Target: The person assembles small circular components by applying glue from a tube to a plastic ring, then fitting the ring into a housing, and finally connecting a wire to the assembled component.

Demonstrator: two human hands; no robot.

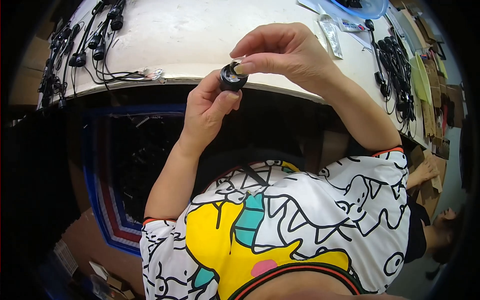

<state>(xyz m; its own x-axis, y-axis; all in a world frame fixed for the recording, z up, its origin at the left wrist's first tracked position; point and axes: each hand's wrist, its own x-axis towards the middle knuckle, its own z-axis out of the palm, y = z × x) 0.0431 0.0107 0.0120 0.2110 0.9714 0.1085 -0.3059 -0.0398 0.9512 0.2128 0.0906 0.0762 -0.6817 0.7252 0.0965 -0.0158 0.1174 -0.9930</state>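
Note:
My left hand (207, 102) is closed around a short black cylindrical housing (233, 86) just off the table's front edge. The housing's open end faces up, and small pale parts show inside it. At that opening, the thumb and forefinger of my right hand (287, 55) pinch a small clear round piece (239, 60) that looks like a lens or cover. It overlaps the far rim of the housing; whether it sits in the opening cannot be made out.
Black cables with round connectors (100, 40) lie at the table's left; thin bare-ended wires (155, 75) reach its front edge. At right are coiled black cables (397, 75), tubes (330, 35) and a blue basin (367, 11). A blue-edged striped bag (107, 215) stands below. Another person's hand (425, 171) shows at far right.

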